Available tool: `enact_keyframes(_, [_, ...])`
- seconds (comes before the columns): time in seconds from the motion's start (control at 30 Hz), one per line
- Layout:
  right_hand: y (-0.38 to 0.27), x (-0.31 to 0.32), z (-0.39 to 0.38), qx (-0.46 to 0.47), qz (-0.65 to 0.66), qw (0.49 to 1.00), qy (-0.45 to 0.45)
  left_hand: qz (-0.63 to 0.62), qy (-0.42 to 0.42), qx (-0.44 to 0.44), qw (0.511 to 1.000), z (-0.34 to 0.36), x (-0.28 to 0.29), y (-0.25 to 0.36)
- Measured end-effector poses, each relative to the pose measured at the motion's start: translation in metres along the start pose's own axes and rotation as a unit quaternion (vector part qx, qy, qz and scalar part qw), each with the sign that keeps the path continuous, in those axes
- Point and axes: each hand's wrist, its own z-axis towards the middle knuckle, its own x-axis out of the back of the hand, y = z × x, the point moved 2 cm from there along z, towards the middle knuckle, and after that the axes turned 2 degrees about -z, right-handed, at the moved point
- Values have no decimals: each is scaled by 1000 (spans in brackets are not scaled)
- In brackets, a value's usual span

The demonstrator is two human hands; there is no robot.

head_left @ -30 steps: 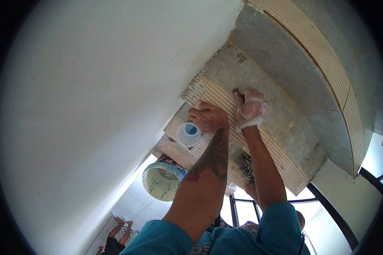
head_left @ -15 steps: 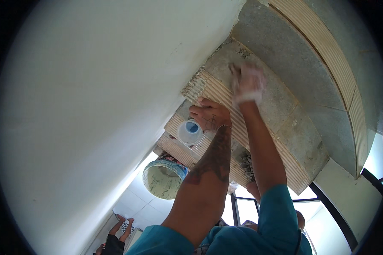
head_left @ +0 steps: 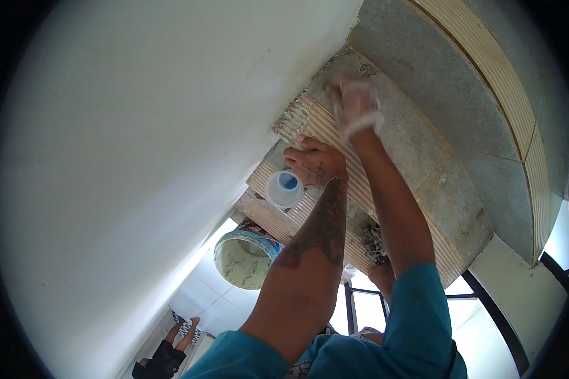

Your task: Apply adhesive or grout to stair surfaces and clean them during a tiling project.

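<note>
I see bright daylight from the window [head_left: 367, 303] at bottom; right hand [head_left: 357, 104] motion-blurred; heavy fisheye bend, black vignette at rim.

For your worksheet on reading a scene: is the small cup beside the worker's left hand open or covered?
Open. The small cup has no lid, and its blue inside shows past the rim. The left hand lies beside it.

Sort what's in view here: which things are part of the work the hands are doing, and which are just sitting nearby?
In use:
left hand, pressed flat on the ribbed tile
right hand, blurred, on the grey step surface

Nearby, untouched:
small white cup
bucket with pale paste
another person's feet on the floor below
</note>
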Motion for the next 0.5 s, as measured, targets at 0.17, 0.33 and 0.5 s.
enact_keyframes(0.17, [10, 8, -23, 24, 74, 992, -103, -23, -2, -5, 1000, 1, 6, 3])
enact_keyframes(0.33, [-17, 10, -10, 68, -16, 997, 44, -31, -36, 15, 999, -6, 4, 2])
enact_keyframes(0.5, [17, 24, -15, -96, -64, 989, -96, -43, -66, 23, 997, 3, 10, 2])
